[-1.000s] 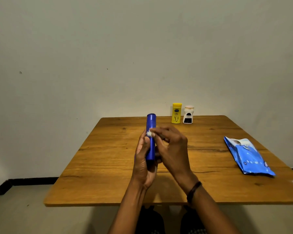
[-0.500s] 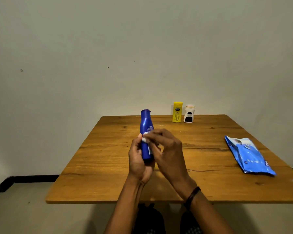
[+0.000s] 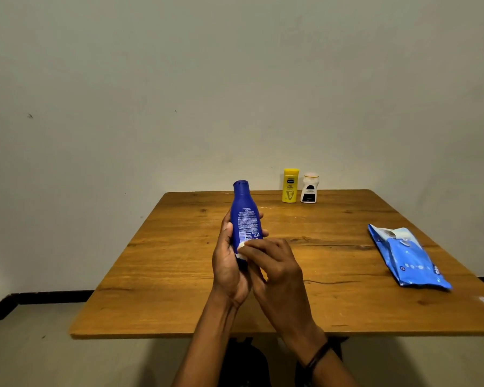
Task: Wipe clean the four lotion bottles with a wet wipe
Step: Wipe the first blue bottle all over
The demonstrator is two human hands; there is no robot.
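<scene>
Standing upright in the left hand (image 3: 229,263), the blue lotion bottle (image 3: 245,216) is being held above the middle of the counter (image 3: 179,275), cap up and its long axis running almost straight up and down, tipped only slightly. That left hand is curling around the bottle's lower half from the left, thumb on the near side and fingertips showing past its right edge, so it is closed firmly on the bottle. The printed back label is facing the person.

Just to the right, the right hand (image 3: 274,270) is pressing a small wad of white wet wipe (image 3: 241,247) against the bottom of the label, pinched between thumb and fingertips; most of the wipe is hidden under those fingers. The two hands are touching, the right one sitting lower and a little in front.

To my eye, the wiping is working along the bottle's length, so the next stroke looks like it is running up toward the cap or around the base, with the left hand turning the bottle to present a fresh side.

Further right, at the far edge of the counter, a yellow bottle (image 3: 290,185) and a white bottle (image 3: 309,187) are standing just beside each other, well apart from the hands. I am seeing no fourth bottle. Rightmost, the blue wipes pack (image 3: 405,258) is lying flat.
</scene>
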